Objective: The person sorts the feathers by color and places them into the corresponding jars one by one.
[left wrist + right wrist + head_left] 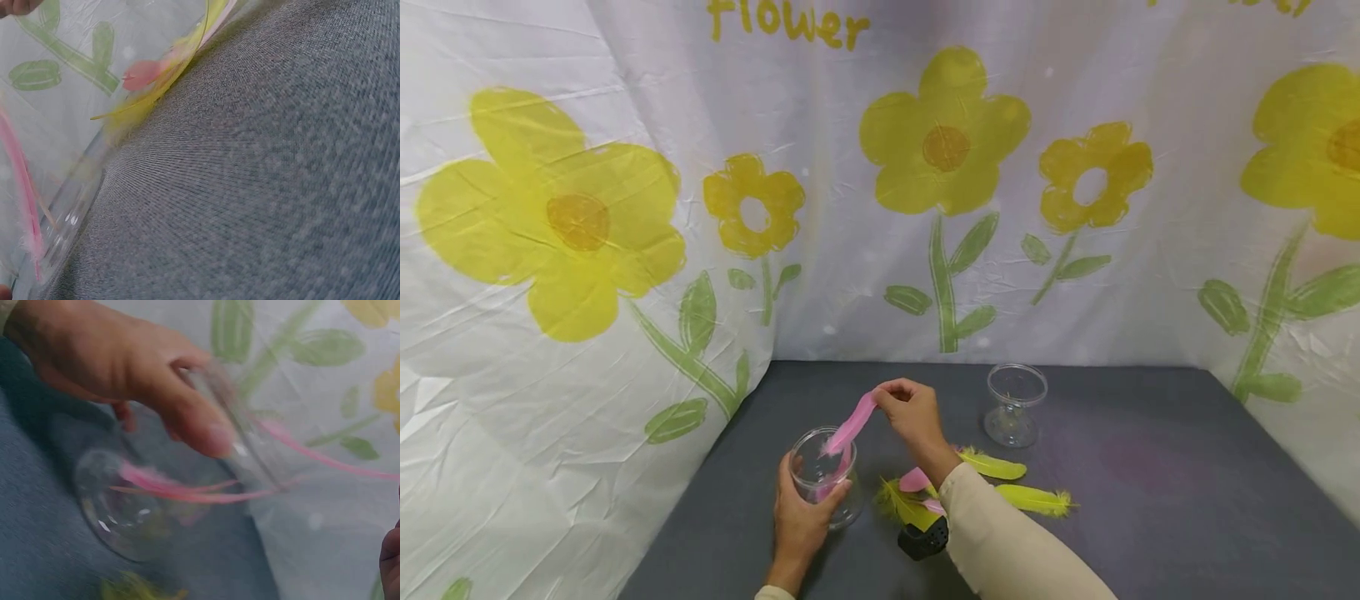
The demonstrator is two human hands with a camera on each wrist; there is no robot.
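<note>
My left hand (805, 508) grips a clear footed cup (847, 512) round its side, tilting it slightly. Inside the cup lies a pink feather (187, 492), seen through the wall in the right wrist view. Between thumb and fingertips my right hand (913, 412) pinches another pink feather (857, 421) by one end, above and right of the cup. Its fluffy lower end overlaps the cup's rim in the head view. Under the right forearm lie yellow feathers (1036, 500) and a few pink ones (914, 480), partly hidden by the sleeve.
A second clear footed cup (1011, 425) stands at the back of the dark table (1150, 500). A black perforated piece (923, 540) shows beside the right sleeve. White cloth printed with yellow flowers (945, 148) hangs behind the table and along its sides.
</note>
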